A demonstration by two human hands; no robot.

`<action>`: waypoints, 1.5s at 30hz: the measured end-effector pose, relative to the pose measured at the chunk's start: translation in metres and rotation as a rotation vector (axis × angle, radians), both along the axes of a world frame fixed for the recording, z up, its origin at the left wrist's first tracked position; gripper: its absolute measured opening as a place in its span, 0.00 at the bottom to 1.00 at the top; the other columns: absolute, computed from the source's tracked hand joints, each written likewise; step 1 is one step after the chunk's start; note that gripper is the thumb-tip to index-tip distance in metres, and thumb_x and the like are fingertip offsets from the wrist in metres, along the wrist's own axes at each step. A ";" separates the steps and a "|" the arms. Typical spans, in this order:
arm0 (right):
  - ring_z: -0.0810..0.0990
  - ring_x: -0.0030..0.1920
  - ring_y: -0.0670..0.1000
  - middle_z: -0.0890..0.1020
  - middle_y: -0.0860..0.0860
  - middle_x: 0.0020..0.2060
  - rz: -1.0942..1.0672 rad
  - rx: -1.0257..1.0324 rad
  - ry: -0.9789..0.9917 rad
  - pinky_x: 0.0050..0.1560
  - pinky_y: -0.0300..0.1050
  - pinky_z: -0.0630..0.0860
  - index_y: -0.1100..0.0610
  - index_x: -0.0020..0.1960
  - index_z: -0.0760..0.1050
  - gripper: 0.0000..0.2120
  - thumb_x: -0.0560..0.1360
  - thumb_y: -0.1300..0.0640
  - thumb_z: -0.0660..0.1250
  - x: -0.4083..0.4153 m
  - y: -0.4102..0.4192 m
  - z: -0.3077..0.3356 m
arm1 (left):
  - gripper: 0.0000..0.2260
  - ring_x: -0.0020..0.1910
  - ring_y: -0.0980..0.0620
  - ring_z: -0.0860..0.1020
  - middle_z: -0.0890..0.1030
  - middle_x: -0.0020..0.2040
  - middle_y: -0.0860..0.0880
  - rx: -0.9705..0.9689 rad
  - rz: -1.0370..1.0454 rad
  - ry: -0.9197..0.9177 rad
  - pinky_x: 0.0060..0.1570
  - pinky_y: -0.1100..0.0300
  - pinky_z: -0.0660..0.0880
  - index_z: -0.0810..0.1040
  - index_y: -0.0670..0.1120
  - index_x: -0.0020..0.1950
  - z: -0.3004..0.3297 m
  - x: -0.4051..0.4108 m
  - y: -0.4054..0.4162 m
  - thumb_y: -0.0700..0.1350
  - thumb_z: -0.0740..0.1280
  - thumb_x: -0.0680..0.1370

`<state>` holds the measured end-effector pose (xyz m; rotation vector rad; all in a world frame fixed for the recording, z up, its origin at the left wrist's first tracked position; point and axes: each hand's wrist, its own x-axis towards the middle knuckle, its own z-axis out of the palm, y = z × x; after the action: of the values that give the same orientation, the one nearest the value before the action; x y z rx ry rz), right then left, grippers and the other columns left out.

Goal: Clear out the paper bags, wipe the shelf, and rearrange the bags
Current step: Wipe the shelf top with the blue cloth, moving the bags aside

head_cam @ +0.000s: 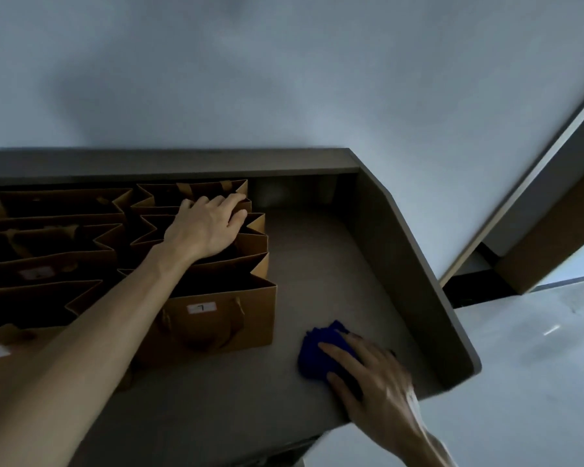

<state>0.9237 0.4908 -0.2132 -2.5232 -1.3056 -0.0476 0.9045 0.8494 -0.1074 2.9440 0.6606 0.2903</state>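
Observation:
Several brown paper bags stand open in two rows on the left part of a grey shelf. The front right bag carries a small white label. My left hand reaches over the right row and rests flat on the top edges of the bags near the back, fingers fairly straight. My right hand presses a blue cloth onto the bare shelf surface to the right of the bags, near the front edge.
The shelf has a raised back wall and a slanted right side panel. Behind it is a pale wall. A door frame and floor show at the right.

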 end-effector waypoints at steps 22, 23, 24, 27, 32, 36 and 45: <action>0.74 0.63 0.43 0.68 0.42 0.68 0.517 0.368 0.084 0.58 0.44 0.78 0.44 0.68 0.68 0.16 0.81 0.44 0.58 -0.068 0.107 0.067 | 0.19 0.61 0.50 0.74 0.75 0.65 0.48 -0.312 -0.022 0.021 0.54 0.57 0.72 0.68 0.52 0.70 0.053 -0.043 0.020 0.52 0.62 0.80; 0.75 0.60 0.43 0.69 0.43 0.67 0.488 0.426 0.067 0.53 0.41 0.79 0.45 0.67 0.69 0.15 0.82 0.45 0.58 -0.062 0.110 0.075 | 0.19 0.61 0.51 0.74 0.75 0.65 0.49 -0.307 -0.009 0.021 0.52 0.59 0.71 0.68 0.52 0.71 0.054 -0.047 0.023 0.51 0.62 0.80; 0.76 0.58 0.43 0.69 0.43 0.66 0.467 0.465 0.049 0.50 0.40 0.80 0.45 0.67 0.69 0.15 0.82 0.45 0.58 -0.056 0.114 0.083 | 0.19 0.61 0.51 0.74 0.75 0.65 0.49 -0.299 0.007 0.021 0.51 0.60 0.70 0.68 0.51 0.71 0.054 -0.051 0.025 0.50 0.63 0.80; 0.78 0.55 0.44 0.70 0.44 0.65 0.406 0.391 0.017 0.47 0.42 0.81 0.45 0.67 0.68 0.17 0.81 0.42 0.54 -0.040 0.125 0.100 | 0.18 0.64 0.49 0.73 0.73 0.68 0.47 -0.241 0.041 0.044 0.54 0.60 0.70 0.68 0.51 0.71 0.050 -0.060 0.029 0.47 0.63 0.80; 0.79 0.53 0.50 0.75 0.47 0.61 0.372 0.062 -0.040 0.52 0.54 0.78 0.46 0.66 0.67 0.19 0.80 0.41 0.49 -0.031 0.137 0.117 | 0.16 0.59 0.51 0.77 0.76 0.65 0.47 -0.213 0.069 0.067 0.54 0.59 0.74 0.73 0.51 0.67 0.044 -0.062 0.029 0.42 0.64 0.80; 0.79 0.54 0.55 0.76 0.49 0.60 0.337 0.008 -0.054 0.54 0.54 0.74 0.48 0.67 0.65 0.15 0.82 0.47 0.59 -0.033 0.142 0.117 | 0.12 0.56 0.52 0.78 0.79 0.62 0.48 -0.191 0.028 0.043 0.55 0.57 0.76 0.78 0.50 0.62 0.040 -0.057 0.024 0.42 0.64 0.79; 0.79 0.55 0.51 0.78 0.47 0.57 0.177 0.114 -0.044 0.54 0.54 0.77 0.46 0.63 0.69 0.11 0.82 0.47 0.55 0.015 0.120 0.122 | 0.13 0.60 0.49 0.77 0.79 0.63 0.46 -0.190 -0.103 -0.087 0.56 0.63 0.69 0.78 0.47 0.63 0.053 -0.022 -0.007 0.42 0.64 0.80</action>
<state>0.9383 0.6106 -0.0915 -2.3160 -1.4940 -0.1364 0.8828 0.8424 -0.0547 2.7552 0.4943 0.3245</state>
